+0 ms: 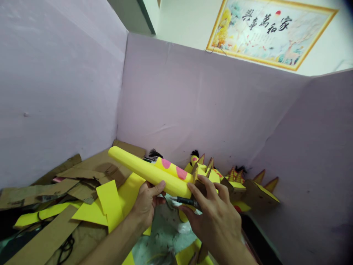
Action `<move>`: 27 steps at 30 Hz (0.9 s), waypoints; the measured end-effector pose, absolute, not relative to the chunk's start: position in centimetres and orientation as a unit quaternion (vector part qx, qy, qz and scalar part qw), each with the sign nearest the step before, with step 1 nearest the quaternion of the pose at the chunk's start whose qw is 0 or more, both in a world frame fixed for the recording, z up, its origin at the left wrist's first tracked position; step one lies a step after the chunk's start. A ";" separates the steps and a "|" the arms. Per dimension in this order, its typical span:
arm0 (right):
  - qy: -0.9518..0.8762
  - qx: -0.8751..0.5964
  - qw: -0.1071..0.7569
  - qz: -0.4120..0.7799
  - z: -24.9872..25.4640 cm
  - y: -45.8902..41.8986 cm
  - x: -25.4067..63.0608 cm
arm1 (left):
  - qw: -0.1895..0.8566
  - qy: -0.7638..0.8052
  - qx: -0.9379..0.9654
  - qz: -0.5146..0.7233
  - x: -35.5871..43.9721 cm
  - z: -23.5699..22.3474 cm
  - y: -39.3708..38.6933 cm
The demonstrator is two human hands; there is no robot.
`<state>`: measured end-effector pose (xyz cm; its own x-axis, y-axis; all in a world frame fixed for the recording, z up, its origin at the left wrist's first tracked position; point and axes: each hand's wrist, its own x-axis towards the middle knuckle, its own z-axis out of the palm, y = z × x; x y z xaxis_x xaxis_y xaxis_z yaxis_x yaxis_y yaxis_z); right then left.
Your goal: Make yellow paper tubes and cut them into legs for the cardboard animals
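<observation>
A long yellow foam tube [143, 170] slants up to the left above the work surface. My left hand [146, 206] is closed round its lower end, thumb on top. My right hand [215, 217] is closed on a dark pen-like craft knife [185, 201], whose tip points left at the tube's lower end. Just behind the tube lies a yellow foam piece with pink spots [173, 169].
Finished yellow and cardboard figures with spikes and black tufts [237, 184] line the back panel. Cardboard scraps [68, 180] and yellow foam offcuts [110, 202] lie at the left. Pale purple panels [193, 110] wall the area on three sides. A framed picture [270, 29] hangs above.
</observation>
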<state>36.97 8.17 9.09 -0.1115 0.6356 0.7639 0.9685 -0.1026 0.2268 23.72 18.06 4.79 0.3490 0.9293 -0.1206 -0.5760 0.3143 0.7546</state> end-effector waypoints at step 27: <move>-0.625 -0.650 0.222 -0.370 9.2 8.3 36.6 | 0.717 0.395 0.198 0.539 22.7 7.5 20.5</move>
